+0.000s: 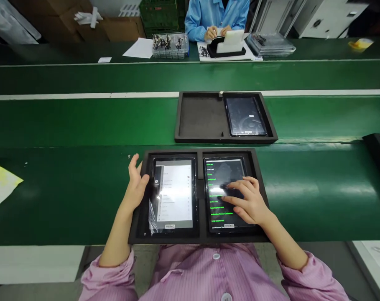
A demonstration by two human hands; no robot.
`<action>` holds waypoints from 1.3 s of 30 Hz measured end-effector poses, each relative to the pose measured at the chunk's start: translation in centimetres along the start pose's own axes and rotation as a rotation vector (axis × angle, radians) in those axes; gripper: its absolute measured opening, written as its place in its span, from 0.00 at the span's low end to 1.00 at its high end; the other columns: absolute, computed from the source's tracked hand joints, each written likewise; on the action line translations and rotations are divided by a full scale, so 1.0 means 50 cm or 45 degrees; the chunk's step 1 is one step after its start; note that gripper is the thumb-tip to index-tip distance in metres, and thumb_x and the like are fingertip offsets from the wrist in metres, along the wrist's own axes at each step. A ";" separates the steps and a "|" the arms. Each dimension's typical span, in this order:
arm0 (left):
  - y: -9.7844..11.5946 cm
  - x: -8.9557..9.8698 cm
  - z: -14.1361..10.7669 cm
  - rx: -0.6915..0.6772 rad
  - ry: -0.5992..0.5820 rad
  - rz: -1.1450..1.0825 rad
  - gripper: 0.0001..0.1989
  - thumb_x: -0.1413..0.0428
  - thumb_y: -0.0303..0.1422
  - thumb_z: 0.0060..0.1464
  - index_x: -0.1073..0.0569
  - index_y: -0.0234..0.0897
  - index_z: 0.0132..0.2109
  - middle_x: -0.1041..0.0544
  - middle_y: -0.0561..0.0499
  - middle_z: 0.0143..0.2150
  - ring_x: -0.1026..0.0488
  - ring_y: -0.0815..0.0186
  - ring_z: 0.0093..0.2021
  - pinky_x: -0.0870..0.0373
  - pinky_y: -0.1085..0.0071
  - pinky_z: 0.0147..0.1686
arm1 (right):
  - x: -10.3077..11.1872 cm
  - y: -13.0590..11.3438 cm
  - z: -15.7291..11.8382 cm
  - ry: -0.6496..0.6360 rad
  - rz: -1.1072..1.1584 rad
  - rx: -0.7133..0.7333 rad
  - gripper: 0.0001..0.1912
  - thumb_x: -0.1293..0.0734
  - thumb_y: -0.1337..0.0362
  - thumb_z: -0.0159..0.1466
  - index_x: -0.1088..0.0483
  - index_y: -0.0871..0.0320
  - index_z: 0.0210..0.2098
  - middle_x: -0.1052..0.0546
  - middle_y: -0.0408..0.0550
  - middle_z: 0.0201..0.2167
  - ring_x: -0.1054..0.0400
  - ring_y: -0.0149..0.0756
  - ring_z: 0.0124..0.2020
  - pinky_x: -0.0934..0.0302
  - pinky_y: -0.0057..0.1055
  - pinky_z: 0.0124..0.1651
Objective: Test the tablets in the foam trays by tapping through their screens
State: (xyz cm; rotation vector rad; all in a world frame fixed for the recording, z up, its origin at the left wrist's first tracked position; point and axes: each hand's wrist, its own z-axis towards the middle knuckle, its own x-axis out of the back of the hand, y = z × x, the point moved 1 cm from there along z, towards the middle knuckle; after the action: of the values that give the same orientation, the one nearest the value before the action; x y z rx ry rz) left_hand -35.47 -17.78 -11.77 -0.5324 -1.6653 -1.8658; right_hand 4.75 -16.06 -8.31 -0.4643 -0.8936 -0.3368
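As we look from the left edge across, we see a yellow sheet (1, 184) lying on the green belt (67, 192), well apart from the black foam tray (200, 196) in front of us. Our left hand (136, 184) rests at the tray's left rim, fingers spread and loose, thumb touching the left edge of the left tablet (174, 194); it grips nothing. That tablet lies flat in the left compartment, long axis running away from us, its white menu screen facing up and clear film loose at its lower left corner. Just beside it, in the right compartment, the right tablet (223, 175) lies the same way, long axis away from us, showing green text lines on a dark screen. Our right hand (248, 200) lies open on that screen, fingers extended and pointing left, fingertips (226, 199) touching the glass near a bright green line; it holds nothing. Farther up the belt sits a second foam tray (202, 119) with its left compartment bare and a dark tablet (246, 116) on the right. Beyond, a person in a blue coat (216, 14) works at a small device (229, 42).
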 end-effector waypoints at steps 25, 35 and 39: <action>-0.024 0.018 -0.047 0.102 -0.209 -0.144 0.42 0.54 0.55 0.68 0.64 0.42 0.76 0.66 0.36 0.78 0.66 0.46 0.78 0.62 0.41 0.74 | 0.001 0.007 -0.001 0.107 -0.115 -0.075 0.20 0.44 0.65 0.72 0.20 0.55 0.38 0.26 0.52 0.42 0.34 0.40 0.40 0.46 0.43 0.49; -0.005 0.001 -0.044 -0.174 -0.082 0.398 0.41 0.50 0.46 0.67 0.61 0.34 0.75 0.56 0.28 0.76 0.58 0.43 0.77 0.51 0.39 0.72 | -0.022 0.016 0.001 -0.194 -0.111 -0.074 0.19 0.42 0.61 0.73 0.18 0.47 0.47 0.29 0.54 0.54 0.39 0.49 0.52 0.48 0.50 0.57; 0.003 0.000 -0.041 -0.204 -0.090 0.455 0.44 0.47 0.46 0.65 0.62 0.32 0.74 0.57 0.26 0.75 0.57 0.41 0.77 0.48 0.38 0.71 | -0.024 0.020 -0.006 -0.178 -0.117 -0.186 0.19 0.42 0.62 0.73 0.18 0.47 0.44 0.27 0.52 0.53 0.38 0.48 0.53 0.48 0.50 0.58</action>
State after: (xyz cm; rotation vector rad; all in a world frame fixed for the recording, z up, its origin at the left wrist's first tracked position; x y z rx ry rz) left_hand -35.18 -19.81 -11.94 -0.9074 -1.3619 -1.7367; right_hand 4.72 -15.28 -9.68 -0.5879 -1.0328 -0.4600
